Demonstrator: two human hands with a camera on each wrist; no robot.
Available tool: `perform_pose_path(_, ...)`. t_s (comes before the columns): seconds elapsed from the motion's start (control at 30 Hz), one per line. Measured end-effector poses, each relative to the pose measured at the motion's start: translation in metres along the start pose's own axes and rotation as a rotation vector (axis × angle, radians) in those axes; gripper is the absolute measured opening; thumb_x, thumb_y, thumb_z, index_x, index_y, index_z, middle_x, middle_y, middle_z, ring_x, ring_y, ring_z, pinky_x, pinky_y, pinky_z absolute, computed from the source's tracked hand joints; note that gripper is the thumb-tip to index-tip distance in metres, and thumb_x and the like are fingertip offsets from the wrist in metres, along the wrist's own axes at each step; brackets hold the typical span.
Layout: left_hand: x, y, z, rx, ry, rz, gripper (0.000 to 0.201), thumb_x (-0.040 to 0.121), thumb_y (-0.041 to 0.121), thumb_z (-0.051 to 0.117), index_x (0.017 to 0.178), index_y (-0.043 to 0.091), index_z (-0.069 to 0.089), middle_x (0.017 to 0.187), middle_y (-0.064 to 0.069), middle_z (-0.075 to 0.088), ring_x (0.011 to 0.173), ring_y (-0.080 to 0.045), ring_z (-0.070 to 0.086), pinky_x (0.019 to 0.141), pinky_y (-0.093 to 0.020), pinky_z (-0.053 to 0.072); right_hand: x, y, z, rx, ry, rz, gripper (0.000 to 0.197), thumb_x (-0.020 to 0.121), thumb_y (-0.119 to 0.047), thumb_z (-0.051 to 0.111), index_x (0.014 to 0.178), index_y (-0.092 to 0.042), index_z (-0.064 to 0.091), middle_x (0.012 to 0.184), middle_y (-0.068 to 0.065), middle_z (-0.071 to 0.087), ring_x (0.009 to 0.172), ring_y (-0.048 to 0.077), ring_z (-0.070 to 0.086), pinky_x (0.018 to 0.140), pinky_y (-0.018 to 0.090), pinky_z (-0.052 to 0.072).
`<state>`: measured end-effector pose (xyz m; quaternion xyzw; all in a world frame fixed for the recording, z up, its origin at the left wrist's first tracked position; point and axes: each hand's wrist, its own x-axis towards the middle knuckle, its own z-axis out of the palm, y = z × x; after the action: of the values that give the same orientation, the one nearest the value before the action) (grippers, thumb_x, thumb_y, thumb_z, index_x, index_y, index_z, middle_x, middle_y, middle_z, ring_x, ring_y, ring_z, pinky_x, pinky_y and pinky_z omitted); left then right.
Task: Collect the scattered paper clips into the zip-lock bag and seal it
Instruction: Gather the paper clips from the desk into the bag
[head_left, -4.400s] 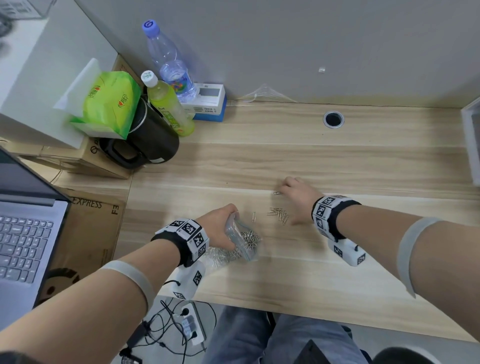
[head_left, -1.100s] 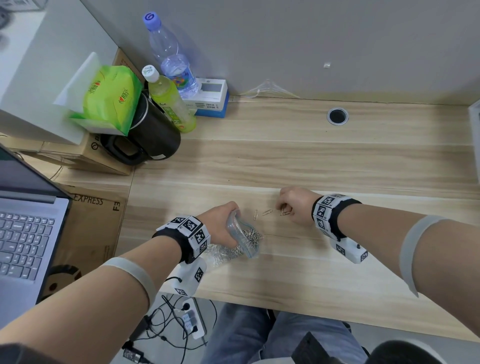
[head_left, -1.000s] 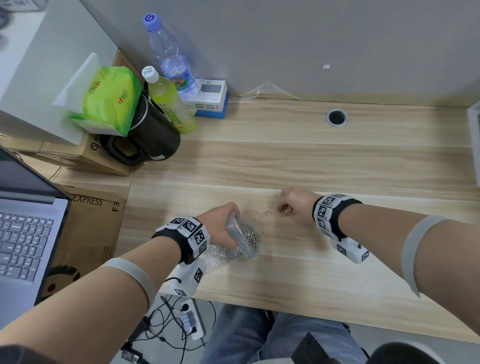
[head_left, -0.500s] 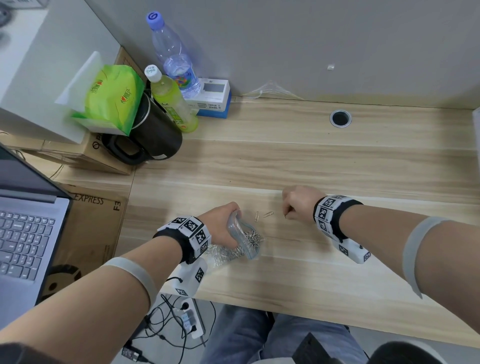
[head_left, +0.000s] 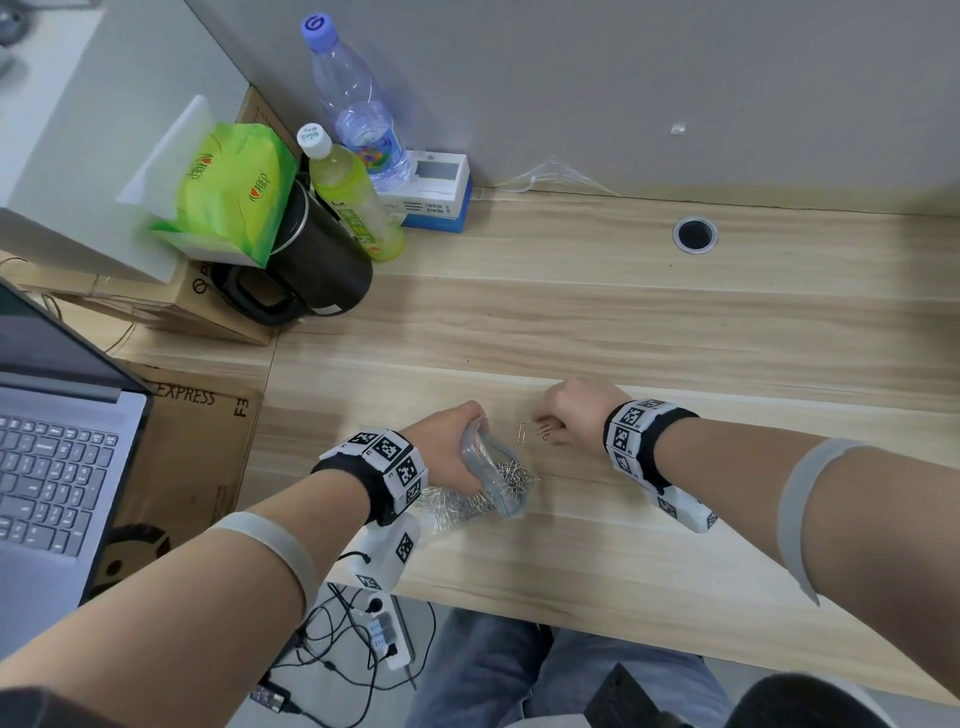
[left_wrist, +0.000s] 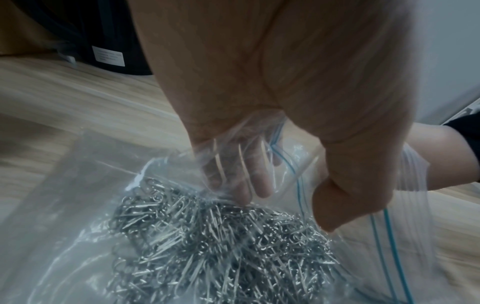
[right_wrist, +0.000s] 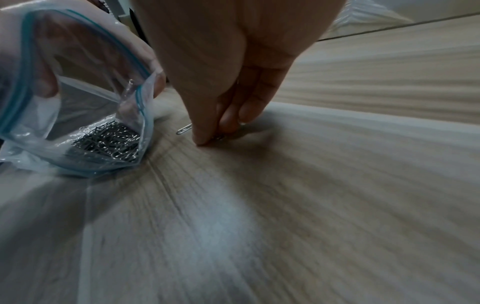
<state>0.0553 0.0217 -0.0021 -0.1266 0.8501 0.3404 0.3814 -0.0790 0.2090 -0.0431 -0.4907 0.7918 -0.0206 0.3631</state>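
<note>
Clips (head_left: 543, 429) left on the desk (head_left: 623, 322): a small bunch under the right hand (head_left: 576, 415), plus one stray clip (head_left: 521, 433) lying alone between that hand and the bag (head_left: 498, 475). Most of the clips (left_wrist: 221, 242) are already in the bag, piled at its bottom.

Left hand (head_left: 447, 447) grips the bag near its mouth, fingers curled round the plastic, mouth held open and turned toward the right hand. Bag body rests on the desk near the front edge. Zip strip (right_wrist: 140, 96) not closed.

Right hand is down on the desk, thumb and fingertips (right_wrist: 205, 137) pinched together on the bunch; right wrist view shows metal just under the tips. Whether the clips are off the surface yet, can't tell. The stray clip (right_wrist: 184, 129) sits just beside the thumb, not in the pinch.

Step, as I read it: picking up the last few; sealing not started.

Risks:
- Thin flat clips on smooth wood, so the pinch may slip and drop some on the way over.
- Stray clip could get knocked further off or simply missed.
- Bag lies tilted with its mouth open; loosen the left grip and the pile may spill back out.
- A clip caught in the zip strip would stop the seal closing.
</note>
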Motion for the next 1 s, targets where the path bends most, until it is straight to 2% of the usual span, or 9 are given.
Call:
perform_pose_path(0.1, 0.001, -0.003, 0.0, -0.012, 0.003, 0.0, 0.062, 0.064, 0.019, 0.082, 0.114, 0.024, 0.045, 0.09, -0.009, 0.064, 0.065, -0.016, 0.055, 0.052, -0.027, 0.046, 0.001, 0.001, -0.002, 0.036, -0.009, 0.007, 0.015, 0.087, -0.028, 0.067, 0.098, -0.018, 0.071, 0.106, -0.001, 0.061, 0.1, 0.023, 0.06, 0.076, 0.031, 0.048)
perform_pose_path(0.3, 0.002, -0.006, 0.001, -0.016, 0.022, 0.008, 0.06, 0.065, 0.016, 0.08, 0.114, 0.022, 0.046, 0.08, -0.003, 0.059, 0.06, -0.015, 0.052, 0.043, -0.018, 0.04, 0.006, -0.007, 0.0, -0.052, -0.055, -0.101, 0.014, 0.09, -0.027, 0.065, 0.098, -0.022, 0.074, 0.111, -0.002, 0.056, 0.107, 0.02, 0.054, 0.083, 0.036, 0.051)
perform_pose_path(0.4, 0.002, -0.006, 0.002, -0.033, 0.019, 0.006, 0.059, 0.065, 0.015, 0.08, 0.113, 0.023, 0.046, 0.077, -0.002, 0.058, 0.059, -0.016, 0.051, 0.044, -0.019, 0.041, 0.013, -0.012, 0.0, -0.052, 0.015, -0.15, 0.015, 0.084, -0.027, 0.072, 0.097, -0.02, 0.073, 0.111, -0.001, 0.051, 0.108, 0.019, 0.05, 0.086, 0.035, 0.048)
perform_pose_path(0.53, 0.002, -0.007, 0.002, -0.054, 0.012, 0.003, 0.059, 0.065, 0.015, 0.08, 0.112, 0.023, 0.045, 0.077, -0.003, 0.058, 0.059, -0.016, 0.051, 0.045, -0.022, 0.042, 0.021, -0.019, 0.002, -0.043, 0.016, -0.196, 0.017, 0.075, -0.017, 0.076, 0.092, -0.018, 0.074, 0.117, 0.001, 0.054, 0.107, 0.024, 0.055, 0.084, 0.033, 0.049)
perform_pose_path(0.6, 0.003, -0.007, 0.002, -0.059, 0.012, 0.002, 0.059, 0.064, 0.016, 0.079, 0.111, 0.024, 0.046, 0.078, -0.004, 0.06, 0.059, -0.016, 0.052, 0.047, -0.025, 0.044, 0.021, -0.022, 0.0, -0.021, -0.022, -0.201, 0.02, 0.075, -0.011, 0.071, 0.093, -0.017, 0.074, 0.114, 0.002, 0.058, 0.106, 0.027, 0.058, 0.084, 0.036, 0.05)
perform_pose_path(0.67, 0.003, -0.007, 0.002, -0.06, 0.009, 0.001, 0.059, 0.063, 0.016, 0.079, 0.111, 0.024, 0.046, 0.08, -0.004, 0.061, 0.06, -0.017, 0.054, 0.049, -0.028, 0.046, 0.022, -0.025, -0.001, -0.067, -0.088, -0.168, 0.019, 0.078, -0.011, 0.065, 0.094, -0.017, 0.073, 0.102, 0.001, 0.061, 0.099, 0.03, 0.061, 0.083, 0.038, 0.052)
perform_pose_path(0.77, 0.002, -0.006, 0.001, -0.042, 0.008, -0.007, 0.059, 0.065, 0.015, 0.079, 0.113, 0.023, 0.046, 0.078, -0.002, 0.059, 0.059, -0.015, 0.052, 0.046, -0.023, 0.044, 0.023, -0.025, -0.001, -0.109, -0.129, -0.157, 0.014, 0.08, -0.012, 0.064, 0.086, -0.019, 0.074, 0.093, 0.003, 0.069, 0.089, 0.03, 0.064, 0.08, 0.04, 0.054)
perform_pose_path(0.87, 0.001, -0.004, 0.0, -0.026, 0.014, -0.008, 0.059, 0.066, 0.015, 0.078, 0.114, 0.023, 0.046, 0.076, -0.001, 0.057, 0.056, -0.014, 0.05, 0.043, -0.019, 0.04, 0.019, -0.024, -0.005, -0.064, -0.096, -0.122, 0.015, 0.084, -0.014, 0.063, 0.095, -0.021, 0.071, 0.098, 0.002, 0.07, 0.091, 0.028, 0.064, 0.082, 0.038, 0.053)
perform_pose_path(1.0, 0.003, -0.005, 0.0, -0.029, 0.006, -0.002, 0.06, 0.062, 0.018, 0.079, 0.111, 0.026, 0.045, 0.086, -0.011, 0.065, 0.061, -0.017, 0.055, 0.048, -0.027, 0.046, 0.016, -0.018, -0.001, 0.037, -0.009, -0.081, 0.021, 0.083, -0.014, 0.069, 0.103, -0.02, 0.067, 0.094, 0.001, 0.068, 0.089, 0.026, 0.063, 0.074, 0.029, 0.047)
